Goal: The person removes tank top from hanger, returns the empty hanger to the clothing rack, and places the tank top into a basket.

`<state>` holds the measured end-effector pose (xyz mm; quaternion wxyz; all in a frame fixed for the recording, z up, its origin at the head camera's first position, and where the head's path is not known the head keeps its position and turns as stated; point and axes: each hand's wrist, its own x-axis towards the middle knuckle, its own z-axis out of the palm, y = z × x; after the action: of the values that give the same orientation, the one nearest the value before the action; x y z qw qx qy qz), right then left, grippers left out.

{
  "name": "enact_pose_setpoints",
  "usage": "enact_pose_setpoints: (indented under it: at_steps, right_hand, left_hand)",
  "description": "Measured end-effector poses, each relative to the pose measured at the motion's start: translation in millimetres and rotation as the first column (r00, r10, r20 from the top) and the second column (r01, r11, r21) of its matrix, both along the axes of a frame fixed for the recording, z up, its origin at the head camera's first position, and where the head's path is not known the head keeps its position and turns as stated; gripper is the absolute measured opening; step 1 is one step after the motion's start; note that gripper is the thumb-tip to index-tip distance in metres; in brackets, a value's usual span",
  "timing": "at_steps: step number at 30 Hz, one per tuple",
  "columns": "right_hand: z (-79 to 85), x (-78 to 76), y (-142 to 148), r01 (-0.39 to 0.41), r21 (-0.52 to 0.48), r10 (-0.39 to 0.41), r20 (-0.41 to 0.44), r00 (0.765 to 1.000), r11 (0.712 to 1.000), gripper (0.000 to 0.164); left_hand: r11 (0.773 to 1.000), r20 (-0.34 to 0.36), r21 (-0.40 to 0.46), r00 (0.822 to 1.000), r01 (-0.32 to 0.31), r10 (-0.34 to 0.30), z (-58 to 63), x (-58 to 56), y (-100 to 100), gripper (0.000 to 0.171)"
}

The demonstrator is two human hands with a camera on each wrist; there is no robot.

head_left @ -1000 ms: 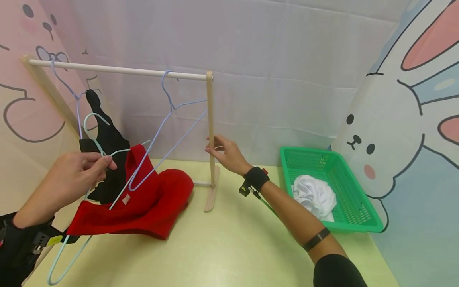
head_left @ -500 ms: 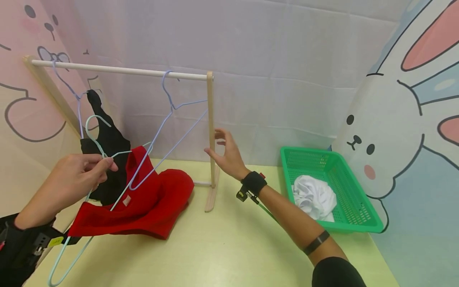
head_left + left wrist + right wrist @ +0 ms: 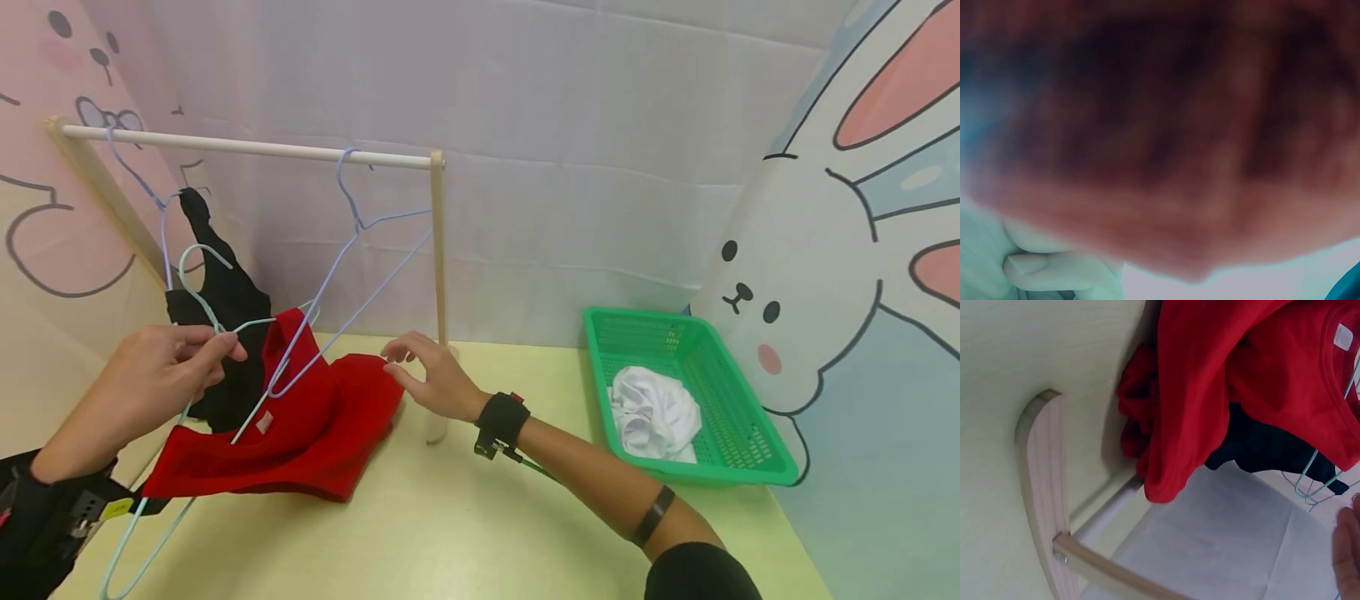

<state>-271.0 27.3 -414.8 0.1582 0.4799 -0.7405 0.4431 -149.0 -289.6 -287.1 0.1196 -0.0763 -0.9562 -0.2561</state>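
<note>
My left hand (image 3: 153, 367) pinches the neck of a mint-green hanger (image 3: 197, 296). A red garment (image 3: 356, 408) with a small white label at its neckline hangs partly over that hanger, its lower part drooping toward the table. Beside the garment's right edge, my right hand (image 3: 435, 379) holds nothing, with fingers loosely bent. In the right wrist view the red garment (image 3: 1194, 394) fills the upper middle, and my fingers (image 3: 1346, 550) show at the right edge. A blurred reddish surface covers most of the left wrist view, with fingers (image 3: 1054, 272) at the lower left.
Behind stands a wooden rack with a white rail (image 3: 262, 148). It carries a bare lavender hanger (image 3: 349, 242) and a black garment (image 3: 232, 292) on another hanger. A green basket (image 3: 738, 400) with a white cloth (image 3: 656, 412) sits on the table at right.
My right hand has left the rack's right post and moved left and down to the red garment's edge. The left hand and its hanger stay almost still.
</note>
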Motion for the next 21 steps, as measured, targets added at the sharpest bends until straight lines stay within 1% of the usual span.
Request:
enact_pose_setpoints:
  at_steps: [4,7,10,12,15,18,21]
  right_hand:
    - [-2.6,1.5,-13.0,-0.03,0.074,0.021,0.117,0.993,0.997,0.029]
    - [-3.6,0.4,-23.2,-0.036,0.079,0.019,0.2,0.98,0.996,0.036]
    - [-4.7,-1.7,-35.2,-0.052,0.068,0.033,0.252,0.967,0.996,0.041]
    - [-5.4,-3.4,-44.6,-0.063,0.06,0.045,0.263,0.964,0.996,0.044]
    - [-6.2,-5.9,-59.2,-0.08,0.055,0.063,0.258,0.964,0.995,0.048]
    - [-6.3,-6.8,-72.5,-0.08,0.064,0.062,0.242,0.968,0.995,0.052]
    - [-5.9,-5.9,-82.7,-0.067,0.083,0.047,0.225,0.973,0.994,0.057]
  left_hand:
    - [1.0,0.004,-0.004,1.0,0.013,-0.013,-2.1,0.8,0.9,0.03]
    - [1.0,0.003,-0.008,1.0,0.022,-0.022,-3.4,2.8,1.4,0.029]
    - [1.0,0.007,-0.01,1.0,0.027,-0.027,-4.3,5.6,2.2,0.029]
    - [1.0,0.016,-0.009,0.999,0.03,-0.03,-4.7,7.4,2.8,0.029]
    - [1.0,0.03,-0.005,0.999,0.027,-0.027,-5.5,9.7,4.2,0.028]
    - [1.0,0.04,0.004,0.999,0.024,-0.024,-7.3,11.1,6.3,0.029]
    - [0.999,0.046,0.025,0.998,0.034,-0.035,-9.9,11.8,7.5,0.029]
